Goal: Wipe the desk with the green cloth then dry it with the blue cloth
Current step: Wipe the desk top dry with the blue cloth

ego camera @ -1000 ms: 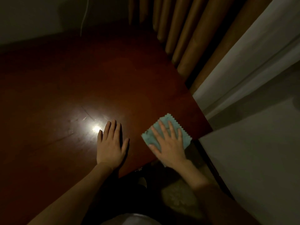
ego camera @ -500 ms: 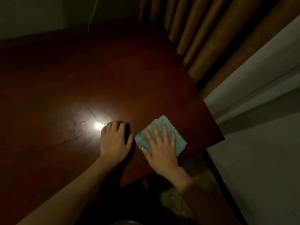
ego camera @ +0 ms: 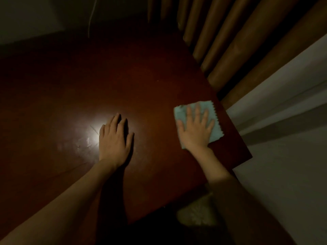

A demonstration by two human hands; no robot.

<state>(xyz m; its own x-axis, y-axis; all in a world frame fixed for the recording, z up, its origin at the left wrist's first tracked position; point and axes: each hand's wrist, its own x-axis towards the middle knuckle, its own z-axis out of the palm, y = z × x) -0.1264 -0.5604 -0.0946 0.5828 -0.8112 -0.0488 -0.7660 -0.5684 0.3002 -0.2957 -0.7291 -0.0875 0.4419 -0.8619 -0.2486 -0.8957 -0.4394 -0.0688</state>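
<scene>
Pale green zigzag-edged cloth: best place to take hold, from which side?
Pinch the pale green zigzag-edged cloth at its exposed right corner by the desk edge, coming from the right; it lies flat, with the right hand pressing its middle.

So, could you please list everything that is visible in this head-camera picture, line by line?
desk: one, dark red-brown wood, fills the middle and left.
cloth: one, pale blue-green, flat on the desk near its right edge.
curtain: one, tan folds, upper right behind the desk.
wall: one, pale grey, right side.
cord: one, thin and pale, hanging at top left.
light glare: one, white, on the desk beside the left hand.
left hand: one, flat on the bare desk.
right hand: one, spread flat on the cloth.
</scene>
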